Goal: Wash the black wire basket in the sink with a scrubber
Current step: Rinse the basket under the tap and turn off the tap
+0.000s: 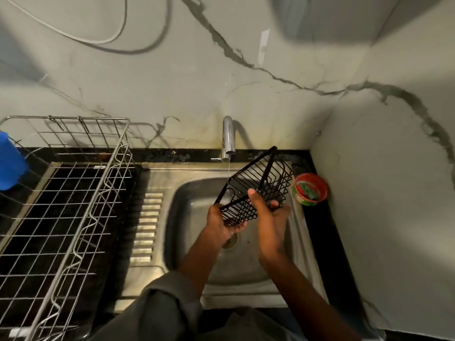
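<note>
The black wire basket (258, 185) is held tilted over the steel sink (194, 217), its far corner raised toward the back wall. My left hand (222, 223) grips its near lower corner from below. My right hand (269, 217) holds its near right side, thumb on the rim and fingers under the wires. A thin stream of water falls from the tap (228, 137) onto the basket's left edge. A red tub (310, 189) with a green scrubber inside stands on the counter right of the sink.
A large metal wire dish rack (73, 193) fills the counter to the left, with a blue container (11, 163) at its far left. The marbled wall closes in at the back and right. The sink drain (231, 242) lies under my hands.
</note>
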`<action>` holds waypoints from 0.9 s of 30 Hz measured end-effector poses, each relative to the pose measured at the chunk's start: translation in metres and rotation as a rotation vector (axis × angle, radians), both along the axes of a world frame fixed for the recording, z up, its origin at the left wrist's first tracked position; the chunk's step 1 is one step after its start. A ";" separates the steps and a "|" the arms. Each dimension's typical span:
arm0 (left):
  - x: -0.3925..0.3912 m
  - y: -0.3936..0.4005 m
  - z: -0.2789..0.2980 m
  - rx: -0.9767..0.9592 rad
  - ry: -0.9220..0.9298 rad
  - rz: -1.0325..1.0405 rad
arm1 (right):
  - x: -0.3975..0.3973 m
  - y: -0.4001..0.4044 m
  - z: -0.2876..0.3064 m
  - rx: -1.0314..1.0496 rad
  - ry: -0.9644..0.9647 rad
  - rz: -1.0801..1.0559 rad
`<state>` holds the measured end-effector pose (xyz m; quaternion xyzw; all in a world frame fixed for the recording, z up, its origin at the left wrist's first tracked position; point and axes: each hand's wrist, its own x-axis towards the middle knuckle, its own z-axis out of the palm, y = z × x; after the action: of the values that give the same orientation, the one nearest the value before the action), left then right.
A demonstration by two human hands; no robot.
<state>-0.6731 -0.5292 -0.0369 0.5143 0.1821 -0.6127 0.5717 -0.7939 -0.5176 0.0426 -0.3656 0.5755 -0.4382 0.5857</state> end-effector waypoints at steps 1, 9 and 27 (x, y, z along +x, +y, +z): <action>0.006 -0.004 -0.005 -0.002 -0.004 -0.021 | -0.007 -0.005 0.000 -0.033 0.004 0.052; 0.039 -0.017 0.006 0.023 -0.061 -0.063 | -0.058 -0.105 0.005 0.119 0.082 0.099; 0.064 -0.032 -0.027 -0.068 -0.244 -0.377 | -0.018 -0.132 -0.004 0.556 0.125 0.496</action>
<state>-0.6095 -0.5609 -0.0639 0.5900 -0.0085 -0.6477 0.4819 -0.8114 -0.6500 0.0391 -0.3472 0.6011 -0.0869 0.7146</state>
